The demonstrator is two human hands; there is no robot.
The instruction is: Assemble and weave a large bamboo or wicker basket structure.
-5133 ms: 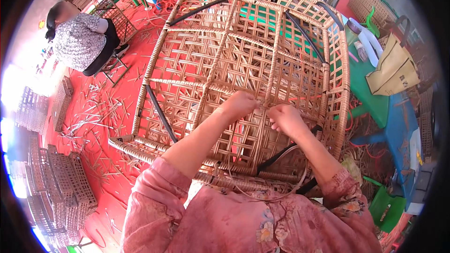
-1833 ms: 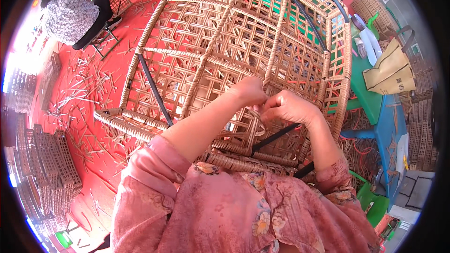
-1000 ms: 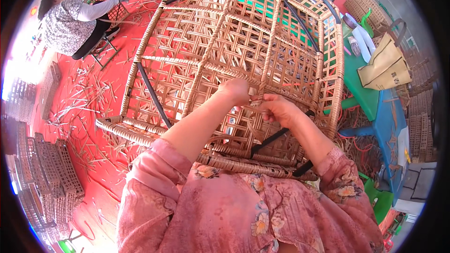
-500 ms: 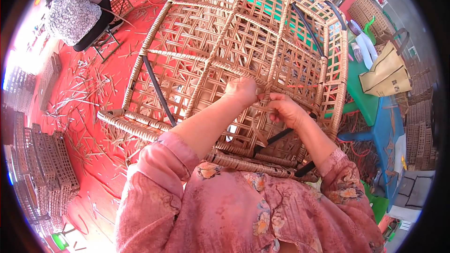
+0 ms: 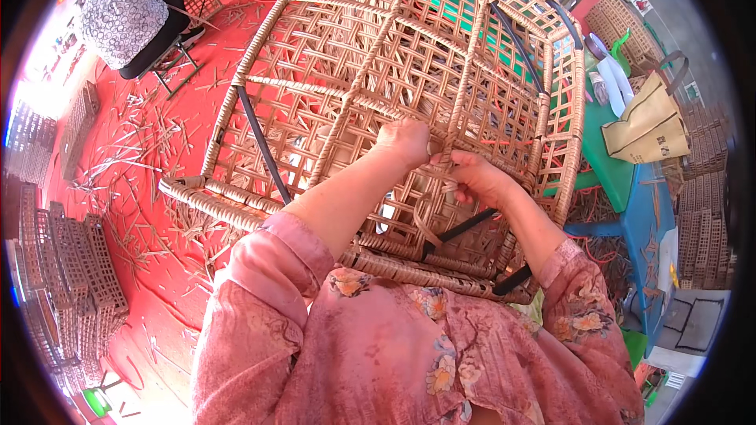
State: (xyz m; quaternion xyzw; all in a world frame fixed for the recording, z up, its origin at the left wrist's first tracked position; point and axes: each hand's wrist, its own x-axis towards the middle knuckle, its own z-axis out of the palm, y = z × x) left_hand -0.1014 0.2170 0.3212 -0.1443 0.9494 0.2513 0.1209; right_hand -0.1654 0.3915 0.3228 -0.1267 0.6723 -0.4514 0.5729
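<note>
Noted woven rattan frame [image 5: 352, 96] at centre, directly in front of pink floral shirt [image 5: 386, 346]. Observed left hand [image 5: 405, 142] curled over its weave, back uppermost; right hand [image 5: 478, 179] just beside, with bent, narrowed fingers (cannot tell of any strand gripped by either). Logged looped tan strip [image 5: 418, 220] below both, near black rod [image 5: 465, 230].
</note>
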